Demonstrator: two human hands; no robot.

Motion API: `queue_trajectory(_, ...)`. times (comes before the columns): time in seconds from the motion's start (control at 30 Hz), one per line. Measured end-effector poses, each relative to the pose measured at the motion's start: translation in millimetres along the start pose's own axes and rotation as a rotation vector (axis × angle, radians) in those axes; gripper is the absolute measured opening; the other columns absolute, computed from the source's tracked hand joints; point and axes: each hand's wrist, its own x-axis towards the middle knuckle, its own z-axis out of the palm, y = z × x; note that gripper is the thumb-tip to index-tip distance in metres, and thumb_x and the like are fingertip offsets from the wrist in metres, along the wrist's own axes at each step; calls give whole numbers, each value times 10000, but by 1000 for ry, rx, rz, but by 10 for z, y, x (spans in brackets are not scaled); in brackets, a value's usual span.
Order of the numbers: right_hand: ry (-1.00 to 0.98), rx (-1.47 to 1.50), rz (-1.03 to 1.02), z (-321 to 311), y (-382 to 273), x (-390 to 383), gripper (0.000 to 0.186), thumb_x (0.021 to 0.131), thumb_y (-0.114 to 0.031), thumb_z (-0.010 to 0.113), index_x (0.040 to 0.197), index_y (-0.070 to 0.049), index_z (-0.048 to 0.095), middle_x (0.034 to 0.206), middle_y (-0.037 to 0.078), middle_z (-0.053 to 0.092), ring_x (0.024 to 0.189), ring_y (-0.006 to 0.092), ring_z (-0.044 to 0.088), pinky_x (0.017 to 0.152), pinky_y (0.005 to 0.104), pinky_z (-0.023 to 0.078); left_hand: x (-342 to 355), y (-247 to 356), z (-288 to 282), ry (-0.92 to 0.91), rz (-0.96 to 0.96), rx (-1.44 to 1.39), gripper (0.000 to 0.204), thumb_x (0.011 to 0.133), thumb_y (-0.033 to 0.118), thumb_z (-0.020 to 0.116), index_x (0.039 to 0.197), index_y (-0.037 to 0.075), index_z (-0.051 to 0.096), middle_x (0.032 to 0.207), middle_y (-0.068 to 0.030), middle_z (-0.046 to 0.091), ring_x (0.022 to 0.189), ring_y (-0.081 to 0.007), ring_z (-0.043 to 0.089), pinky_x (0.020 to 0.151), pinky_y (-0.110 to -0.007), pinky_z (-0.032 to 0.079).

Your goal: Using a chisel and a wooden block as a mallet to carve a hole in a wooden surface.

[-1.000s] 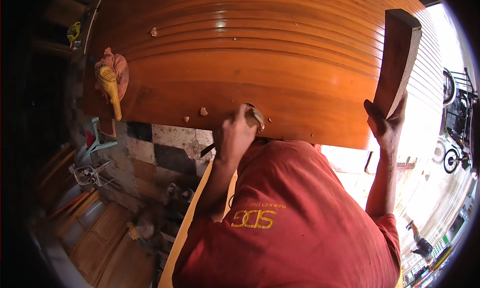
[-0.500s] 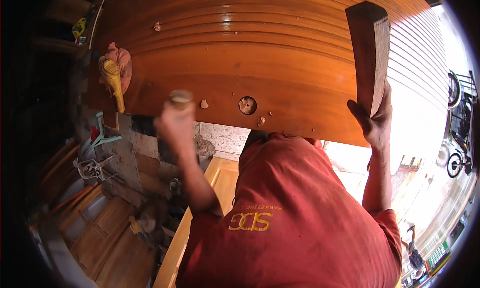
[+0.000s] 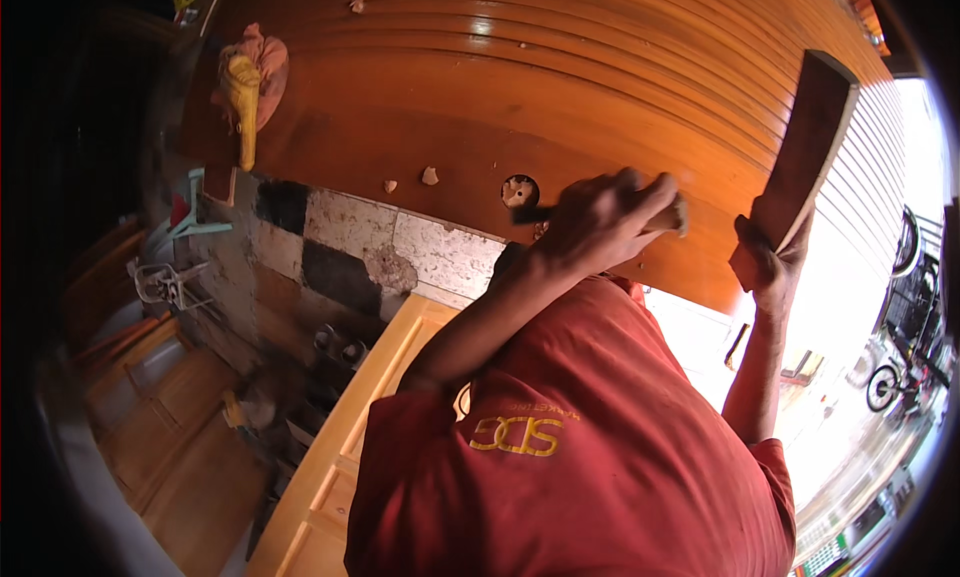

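Observation:
My left hand point(image 3: 610, 215) is closed around a chisel, blurred by motion. The chisel's wooden handle point(image 3: 672, 217) sticks out on the right of the fist, and its dark blade point(image 3: 528, 215) points left, just below a round hole point(image 3: 519, 191) in a varnished orange-brown wooden panel point(image 3: 380, 117). Pale wood and a small dark dot show inside the hole. On the right, my right hand point(image 3: 772, 259) grips the lower end of a long dark wooden block point(image 3: 805, 147), held up at a tilt over the panel's ridged part.
Wood chips point(image 3: 430, 176) lie on the panel near its front edge. A yellow-handled tool point(image 3: 243, 102) rests on a pink cloth point(image 3: 268, 67) at the left. Below stand a light wooden frame point(image 3: 345, 447) and a turquoise-legged object point(image 3: 195, 212). Motorbikes point(image 3: 890, 377) are at the far right.
My left hand has swung right with the chisel, from left of the hole to beside it. The block in my right hand has shifted right and down and leans more. The view has shifted slightly.

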Motion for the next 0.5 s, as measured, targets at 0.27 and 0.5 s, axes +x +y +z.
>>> queue_trajectory(0.27, 84, 30, -191, -14, -39, 84, 777, 844, 31, 650, 1549, -28, 327, 911, 94, 557, 465, 88, 434, 398, 259, 342, 179, -394, 423, 144, -53, -17, 459, 711, 257, 923, 1016, 146, 599, 798, -52, 684, 678, -243, 708, 566, -369, 569)
queue_trajectory(0.5, -218, 275, -180, -233, -93, 569, 511, 958, -42, 656, 1422, -7, 444, 822, 119, 590, 559, 125, 503, 392, 274, 366, 128, -450, 358, 282, -72, -34, 465, 698, 264, 931, 1024, 136, 626, 812, -49, 691, 687, -250, 712, 575, -367, 570)
